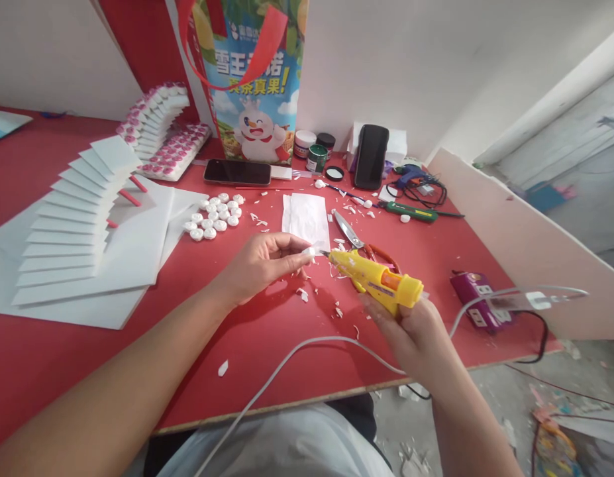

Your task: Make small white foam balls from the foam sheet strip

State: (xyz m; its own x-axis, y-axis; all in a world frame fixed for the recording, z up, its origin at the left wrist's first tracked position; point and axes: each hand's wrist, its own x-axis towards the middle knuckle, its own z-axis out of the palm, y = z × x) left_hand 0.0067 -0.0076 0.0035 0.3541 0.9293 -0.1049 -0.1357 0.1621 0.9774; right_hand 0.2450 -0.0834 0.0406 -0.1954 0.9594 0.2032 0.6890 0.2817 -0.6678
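Note:
Between the thumb and fingers of my left hand (267,262) is a small white piece (309,252). My right hand (410,331) is wrapped round the handle of a yellow glue gun (376,275), whose dark nozzle points left, close to the white piece. Whether nozzle and piece touch is too small to tell. Beneath and behind the nozzle lies a white paper sheet (305,215). Scissors (347,230) with orange and yellow handles rest partly behind the gun. Left of the paper sits a cluster of small white swirled pieces (214,216).
Fanned white panels (63,232) stand on white boards at the left. Behind are a printed bag (259,99), a phone (237,172), paint jars (316,158) and another phone (371,157). A green-handled tool (410,211) lies right. A white cable (307,342) crosses the front edge.

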